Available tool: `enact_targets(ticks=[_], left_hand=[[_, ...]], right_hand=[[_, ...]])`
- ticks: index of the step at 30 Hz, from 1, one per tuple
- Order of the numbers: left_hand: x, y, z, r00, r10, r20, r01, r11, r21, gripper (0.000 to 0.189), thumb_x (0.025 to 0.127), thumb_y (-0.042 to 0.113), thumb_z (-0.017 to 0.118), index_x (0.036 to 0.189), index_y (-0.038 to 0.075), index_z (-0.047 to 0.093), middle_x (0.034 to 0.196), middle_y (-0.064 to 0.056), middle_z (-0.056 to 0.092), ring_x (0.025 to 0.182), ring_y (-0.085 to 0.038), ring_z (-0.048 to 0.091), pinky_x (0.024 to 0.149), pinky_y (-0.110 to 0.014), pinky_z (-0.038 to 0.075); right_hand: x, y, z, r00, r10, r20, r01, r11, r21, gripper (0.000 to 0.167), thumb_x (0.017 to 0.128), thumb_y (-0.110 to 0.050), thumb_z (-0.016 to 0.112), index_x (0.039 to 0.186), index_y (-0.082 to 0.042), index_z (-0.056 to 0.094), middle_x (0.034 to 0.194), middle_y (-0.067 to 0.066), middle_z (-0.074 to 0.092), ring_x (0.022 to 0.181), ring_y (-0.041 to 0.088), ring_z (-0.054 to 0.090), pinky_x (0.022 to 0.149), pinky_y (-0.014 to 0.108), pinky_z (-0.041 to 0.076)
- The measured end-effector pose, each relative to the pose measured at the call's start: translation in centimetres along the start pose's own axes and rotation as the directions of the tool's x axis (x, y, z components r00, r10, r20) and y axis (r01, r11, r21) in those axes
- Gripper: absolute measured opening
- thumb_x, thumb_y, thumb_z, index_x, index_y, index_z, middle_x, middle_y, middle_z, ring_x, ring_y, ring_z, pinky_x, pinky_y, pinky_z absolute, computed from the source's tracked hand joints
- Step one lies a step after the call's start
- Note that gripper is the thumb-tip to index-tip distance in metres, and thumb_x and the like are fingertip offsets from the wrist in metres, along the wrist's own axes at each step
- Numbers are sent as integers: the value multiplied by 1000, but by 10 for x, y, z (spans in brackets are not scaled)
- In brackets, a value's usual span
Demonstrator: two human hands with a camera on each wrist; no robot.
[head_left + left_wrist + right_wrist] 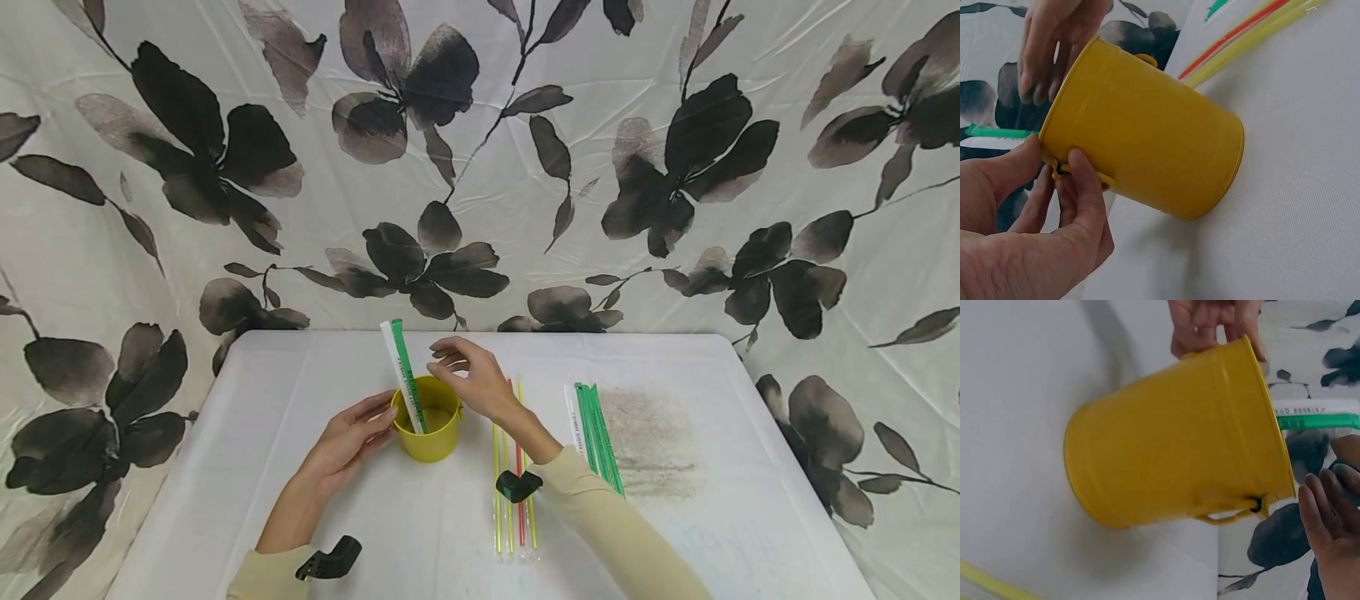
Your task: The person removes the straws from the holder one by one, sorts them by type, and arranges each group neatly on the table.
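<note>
A small yellow bucket [429,447] stands upright on the white table. Leaning inside it against the left of the rim are a green paper-wrapped straw [407,375] and a white paper-wrapped straw [400,371]. My left hand [341,446] grips the bucket's left side, with the thumb at the rim and a finger against the handle lug [1107,180]. Just above the opposite rim, my right hand [480,383] hovers with loosely bent fingers and nothing in them. In the right wrist view its fingers [1325,506] are apart from the bucket.
Right of the bucket lie yellow straws [496,500] and a red straw [521,508] in clear wrappers, partly under my right arm. Farther right are several green-wrapped straws [600,433] and a white-wrapped one [573,417], beside a brownish stain [652,442]. Floral cloth [525,208] hangs behind the table.
</note>
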State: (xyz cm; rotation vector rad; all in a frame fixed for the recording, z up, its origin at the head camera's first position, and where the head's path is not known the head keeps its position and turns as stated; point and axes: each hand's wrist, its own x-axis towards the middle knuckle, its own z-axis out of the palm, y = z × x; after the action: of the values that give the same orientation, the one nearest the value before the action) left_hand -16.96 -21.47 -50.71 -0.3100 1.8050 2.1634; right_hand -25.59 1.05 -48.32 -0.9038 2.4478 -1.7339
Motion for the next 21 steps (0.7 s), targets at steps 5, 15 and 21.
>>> enact_targets(ticks=[5, 15, 21], left_hand=[[0, 0, 0, 1000, 1, 2, -1, 1000, -9, 59, 104, 15, 64, 155, 1, 40, 154, -18, 43, 112, -7, 64, 106, -30, 51], [2, -1, -2, 1000, 1, -2, -1, 1000, 7, 58, 104, 16, 64, 155, 1, 40, 153, -16, 43, 122, -14, 60, 101, -25, 53], [2, 0, -1, 1000, -6, -1, 6, 1000, -4, 58, 104, 15, 64, 155, 1, 39, 154, -17, 41, 122, -14, 60, 103, -26, 52]], right_hand=[[2, -3, 10, 999, 34, 41, -34, 999, 6, 34, 100, -13, 69, 129, 2, 62, 121, 15, 68, 106, 25, 68, 99, 32, 56], [8, -3, 29, 993, 73, 89, -69, 997, -43, 29, 101, -15, 68, 127, -2, 65, 121, 11, 69, 112, 22, 67, 102, 30, 53], [12, -4, 36, 993, 77, 92, -71, 995, -74, 26, 101, -14, 68, 123, -1, 66, 120, 11, 70, 112, 22, 67, 100, 28, 54]])
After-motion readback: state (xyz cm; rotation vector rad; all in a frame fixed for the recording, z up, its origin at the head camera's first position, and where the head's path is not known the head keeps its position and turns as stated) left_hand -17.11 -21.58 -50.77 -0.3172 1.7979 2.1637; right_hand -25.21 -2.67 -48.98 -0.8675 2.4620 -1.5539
